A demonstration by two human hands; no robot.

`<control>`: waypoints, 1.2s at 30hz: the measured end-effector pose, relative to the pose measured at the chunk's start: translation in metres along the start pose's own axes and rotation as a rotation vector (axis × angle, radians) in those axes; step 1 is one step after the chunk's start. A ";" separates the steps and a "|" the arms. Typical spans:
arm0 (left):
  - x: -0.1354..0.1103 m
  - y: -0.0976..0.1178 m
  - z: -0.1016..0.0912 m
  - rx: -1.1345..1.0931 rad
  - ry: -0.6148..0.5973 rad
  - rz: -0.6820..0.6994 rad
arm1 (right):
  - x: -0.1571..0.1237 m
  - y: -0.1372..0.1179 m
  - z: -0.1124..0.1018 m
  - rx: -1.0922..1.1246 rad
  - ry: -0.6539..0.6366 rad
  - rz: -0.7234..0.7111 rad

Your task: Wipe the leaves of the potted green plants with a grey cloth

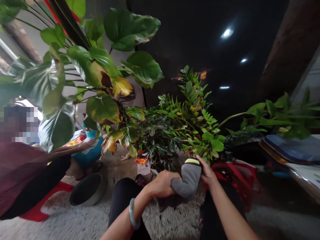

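A grey work glove (188, 181) with a yellow-green cuff hangs between my two hands, above my knees in dark trousers. My left hand (162, 184), with a pale green bangle on its wrist, is closed round the glove's lower part. My right hand (206, 170) grips the glove at its cuff end. Just beyond the glove stands a potted plant (172, 133) with many small green leaves.
A large-leaved plant (92, 76) with yellowing leaves rises at the left. Another person in a maroon top (17, 166) sits at the left and reaches toward a blue pot (90, 154). A dark metal bowl (87, 189) and a red crate (236, 175) sit on the gravelly floor.
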State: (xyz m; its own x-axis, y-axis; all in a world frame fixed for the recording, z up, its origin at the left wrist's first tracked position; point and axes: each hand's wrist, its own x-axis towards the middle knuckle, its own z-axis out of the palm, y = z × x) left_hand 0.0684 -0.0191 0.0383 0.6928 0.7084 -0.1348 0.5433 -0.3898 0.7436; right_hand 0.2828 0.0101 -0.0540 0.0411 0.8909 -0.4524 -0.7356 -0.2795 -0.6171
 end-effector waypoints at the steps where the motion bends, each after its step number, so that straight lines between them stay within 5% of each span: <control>1: -0.004 -0.001 -0.001 0.034 -0.027 -0.001 | 0.000 0.001 0.000 -0.012 0.011 -0.002; 3: -0.008 -0.001 -0.014 0.044 0.019 -0.001 | -0.001 0.003 -0.001 -0.028 0.019 0.004; 8: 0.027 0.015 -0.065 -0.123 0.640 0.058 | 0.001 0.005 0.001 -0.054 0.003 0.027; 10: 0.049 0.019 -0.067 -0.173 0.765 0.073 | 0.002 0.006 0.003 -0.054 -0.003 0.032; 12: 0.058 0.018 -0.055 -0.178 0.716 0.041 | 0.003 0.007 0.004 -0.052 -0.002 0.029; 16: 0.030 0.005 -0.028 -0.102 0.160 0.042 | 0.003 0.010 -0.002 -0.051 0.027 0.036; 18: 0.009 0.001 -0.030 -0.108 0.000 0.068 | 0.001 0.010 -0.005 -0.037 0.027 0.033; 21: 0.002 0.001 -0.050 -0.167 0.235 0.042 | -0.002 0.006 -0.004 -0.003 -0.001 0.011; 24: 0.028 0.002 -0.067 -0.174 0.653 0.006 | -0.003 0.003 0.003 0.004 -0.013 0.014; 26: 0.046 -0.002 -0.064 -0.131 0.775 -0.050 | -0.003 0.002 0.007 -0.001 -0.009 0.017; 29: 0.045 -0.014 -0.040 -0.029 0.650 -0.179 | -0.003 0.003 0.009 -0.007 -0.001 0.009; 33: -0.003 -0.030 -0.015 0.036 0.300 -0.175 | -0.004 0.004 0.003 -0.013 0.003 0.011; 36: -0.026 -0.028 -0.023 -0.014 0.300 -0.111 | -0.004 0.005 -0.002 -0.052 0.020 0.023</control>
State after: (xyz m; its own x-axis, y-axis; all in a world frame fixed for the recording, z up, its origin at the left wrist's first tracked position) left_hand 0.0243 -0.0130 0.0360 0.4574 0.8891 -0.0179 0.5996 -0.2935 0.7445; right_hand 0.2803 0.0046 -0.0567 0.0385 0.8769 -0.4792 -0.7001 -0.3185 -0.6391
